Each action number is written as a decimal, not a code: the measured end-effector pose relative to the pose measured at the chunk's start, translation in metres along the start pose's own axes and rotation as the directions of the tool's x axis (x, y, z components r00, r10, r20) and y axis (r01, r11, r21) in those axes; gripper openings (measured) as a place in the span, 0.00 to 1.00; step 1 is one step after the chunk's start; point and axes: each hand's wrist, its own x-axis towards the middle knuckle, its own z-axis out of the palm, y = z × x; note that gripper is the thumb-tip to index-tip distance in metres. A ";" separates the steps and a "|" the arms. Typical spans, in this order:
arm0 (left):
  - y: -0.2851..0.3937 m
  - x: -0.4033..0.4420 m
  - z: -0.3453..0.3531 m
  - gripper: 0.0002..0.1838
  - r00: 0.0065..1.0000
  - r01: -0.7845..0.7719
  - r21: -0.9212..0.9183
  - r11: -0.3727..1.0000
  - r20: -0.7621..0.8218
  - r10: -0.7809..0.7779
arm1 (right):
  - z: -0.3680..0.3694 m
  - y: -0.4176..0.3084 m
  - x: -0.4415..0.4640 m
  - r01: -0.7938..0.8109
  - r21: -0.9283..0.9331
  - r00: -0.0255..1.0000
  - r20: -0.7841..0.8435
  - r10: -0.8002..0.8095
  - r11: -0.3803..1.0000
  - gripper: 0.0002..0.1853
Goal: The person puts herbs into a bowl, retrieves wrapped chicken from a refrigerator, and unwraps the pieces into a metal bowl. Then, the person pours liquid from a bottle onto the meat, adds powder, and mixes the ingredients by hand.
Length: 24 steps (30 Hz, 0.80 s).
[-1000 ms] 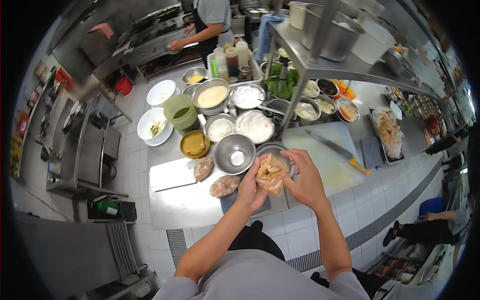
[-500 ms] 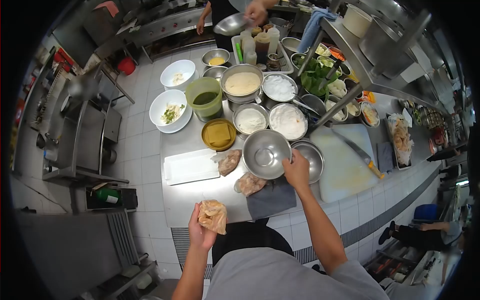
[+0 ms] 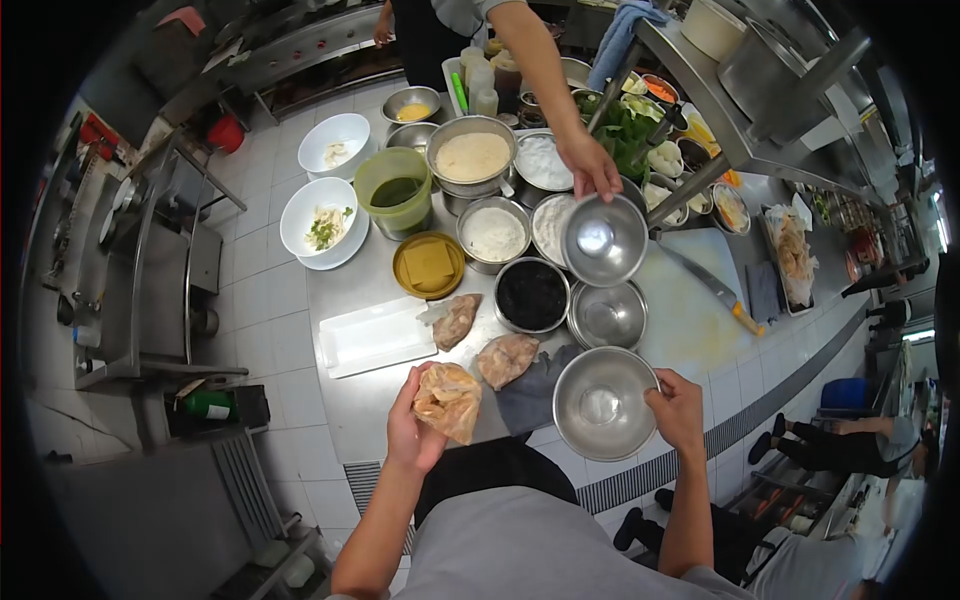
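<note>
In my left hand (image 3: 413,430) is a plastic bag of raw meat (image 3: 449,400), gripped at its left side. My right hand (image 3: 678,412) pinches the rim of a metal bowl (image 3: 585,425) just past the table's front edge. Two more bags of meat, one bag (image 3: 456,322) by the white tray (image 3: 365,338) and another bag (image 3: 506,360) by a dark cloth (image 3: 545,395), lie on the steel table. Across the table, a co-worker's hand (image 3: 590,170) holds another metal bowl (image 3: 607,245) above a steel bowl (image 3: 606,318).
A knife (image 3: 715,290) rests on the white cutting board (image 3: 675,345) at right. Bowls of white powder (image 3: 494,233), a crumb-filled pot (image 3: 473,158), a green tub (image 3: 395,195) and a bowl of black contents (image 3: 532,295) stand mid-table. A metal shelf (image 3: 740,120) overhangs the right side.
My right hand has drawn its bowl toward me, uncovering the bowl of black contents. The bagged meat in my left hand moved slightly right and up. The co-worker's arm now reaches over the table with a bowl.
</note>
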 end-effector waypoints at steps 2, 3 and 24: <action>-0.001 -0.002 0.001 0.21 1.000 0.008 0.001 1.000 0.004 -0.008 | 0.006 -0.003 0.001 0.039 0.097 0.999 0.016 -0.041 0.995 0.14; -0.001 -0.003 0.001 0.21 1.000 0.011 -0.002 1.000 0.000 -0.011 | 0.009 -0.008 0.002 0.038 0.094 0.999 0.018 -0.040 0.995 0.14; -0.032 0.115 0.078 0.21 0.977 -0.211 -0.017 0.977 0.008 0.211 | 0.131 -0.130 0.079 0.717 -0.133 0.696 0.169 -0.698 0.684 0.23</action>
